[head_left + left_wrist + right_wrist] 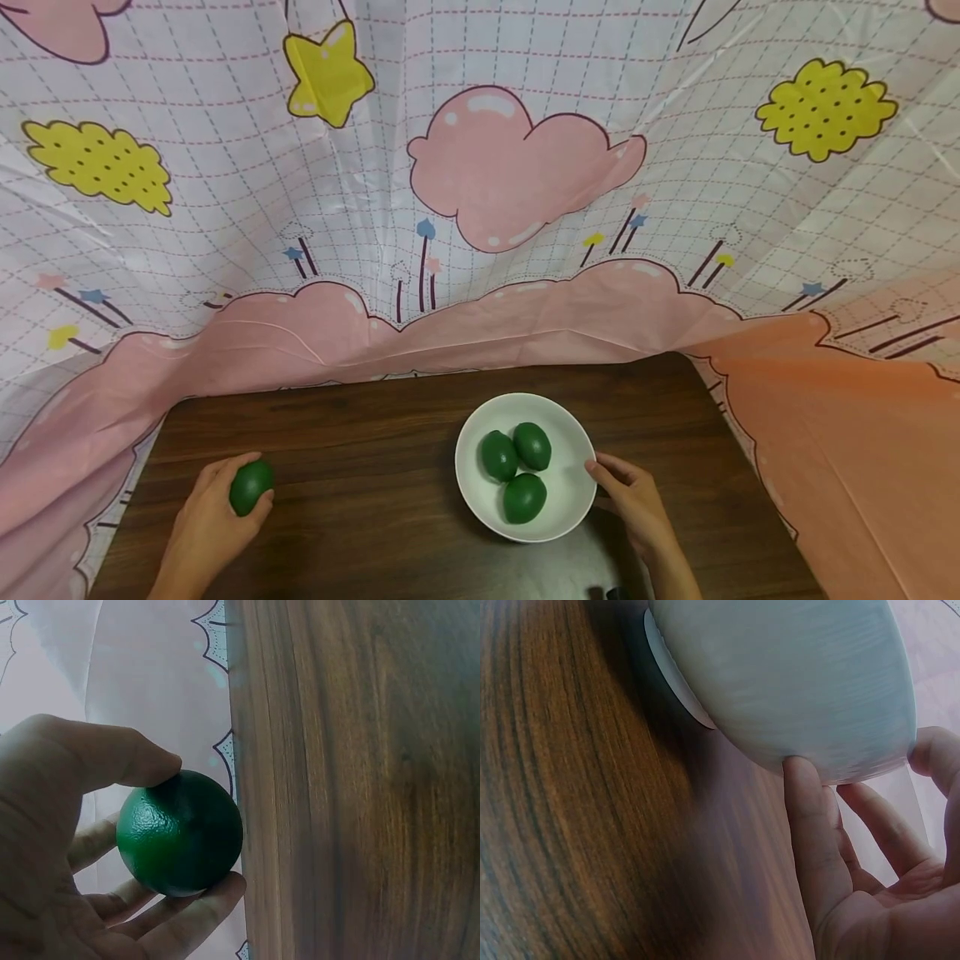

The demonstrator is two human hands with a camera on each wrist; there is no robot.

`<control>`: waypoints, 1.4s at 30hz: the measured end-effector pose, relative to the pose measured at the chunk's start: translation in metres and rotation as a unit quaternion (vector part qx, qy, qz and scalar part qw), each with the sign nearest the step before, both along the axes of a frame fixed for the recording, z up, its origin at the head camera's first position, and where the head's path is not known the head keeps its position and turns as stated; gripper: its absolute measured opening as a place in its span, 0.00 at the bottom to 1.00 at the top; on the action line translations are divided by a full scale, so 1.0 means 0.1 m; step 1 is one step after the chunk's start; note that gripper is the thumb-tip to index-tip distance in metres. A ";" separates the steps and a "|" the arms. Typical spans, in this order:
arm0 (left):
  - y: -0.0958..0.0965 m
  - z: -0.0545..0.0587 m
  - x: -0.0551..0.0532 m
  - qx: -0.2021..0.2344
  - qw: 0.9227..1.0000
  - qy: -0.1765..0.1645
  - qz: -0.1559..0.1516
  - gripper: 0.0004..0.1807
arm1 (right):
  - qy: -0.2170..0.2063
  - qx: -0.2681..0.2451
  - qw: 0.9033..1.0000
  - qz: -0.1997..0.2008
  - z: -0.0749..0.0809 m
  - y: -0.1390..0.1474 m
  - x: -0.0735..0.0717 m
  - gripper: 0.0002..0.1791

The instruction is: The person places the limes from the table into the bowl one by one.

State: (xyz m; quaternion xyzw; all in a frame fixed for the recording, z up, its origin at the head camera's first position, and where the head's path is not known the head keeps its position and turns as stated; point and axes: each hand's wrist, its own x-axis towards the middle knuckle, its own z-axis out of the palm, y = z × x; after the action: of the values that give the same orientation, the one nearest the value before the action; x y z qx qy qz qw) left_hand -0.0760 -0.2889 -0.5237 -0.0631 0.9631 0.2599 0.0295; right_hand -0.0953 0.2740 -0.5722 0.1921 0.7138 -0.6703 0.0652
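My left hand point(213, 517) grips a glossy green lime point(251, 487) between thumb and fingers over the left part of the table. In the left wrist view the lime point(180, 832) has the thumb on one side and fingertips round the other. A white bowl point(573, 500) stands right of the table's middle with three more limes point(524, 497) grouped inside. On its right side, my right hand point(630, 497) holds the bowl, thumb at the rim and fingers against the outer wall. The right wrist view shows the bowl's outside point(795, 682) and its foot; the limes are hidden there.
The dark wooden table point(360, 500) reaches back to a patterned cloth point(480, 333) with pink clouds, which hangs behind it and along both sides. A small black object point(618, 592) lies at the bottom edge of the head view, near the right forearm.
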 end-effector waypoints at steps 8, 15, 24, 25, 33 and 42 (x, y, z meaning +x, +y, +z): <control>0.05 -0.02 -0.02 0.012 1.000 -0.004 -0.010 0.37 | 0.000 -0.001 1.000 -0.003 0.01 0.00 -0.02 0.27; 0.12 -0.03 -0.02 0.039 0.999 0.014 -0.022 0.37 | 0.000 -0.003 1.000 -0.002 0.01 0.00 -0.02 0.27; 0.21 -0.06 -0.03 0.070 0.997 0.030 -0.034 0.35 | -0.007 -0.001 1.000 -0.007 0.01 -0.01 -0.01 0.27; 0.22 -0.07 -0.03 0.078 0.996 0.029 -0.037 0.35 | -0.009 0.000 1.000 -0.006 0.01 -0.01 -0.01 0.27; 0.30 -0.09 -0.04 0.149 0.987 0.008 -0.053 0.36 | -0.017 -0.003 1.000 -0.010 0.02 0.00 -0.01 0.27; 0.39 -0.10 -0.07 0.158 0.985 0.021 -0.058 0.34 | -0.010 0.001 1.000 -0.012 0.02 -0.01 0.00 0.27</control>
State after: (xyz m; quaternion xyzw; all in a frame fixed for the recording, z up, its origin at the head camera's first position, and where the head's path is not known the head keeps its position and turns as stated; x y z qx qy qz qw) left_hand -0.0834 -0.2497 -0.5338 0.0042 0.9123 0.4080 0.0340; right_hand -0.0956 0.2732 -0.5704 0.2072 0.7114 -0.6684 0.0646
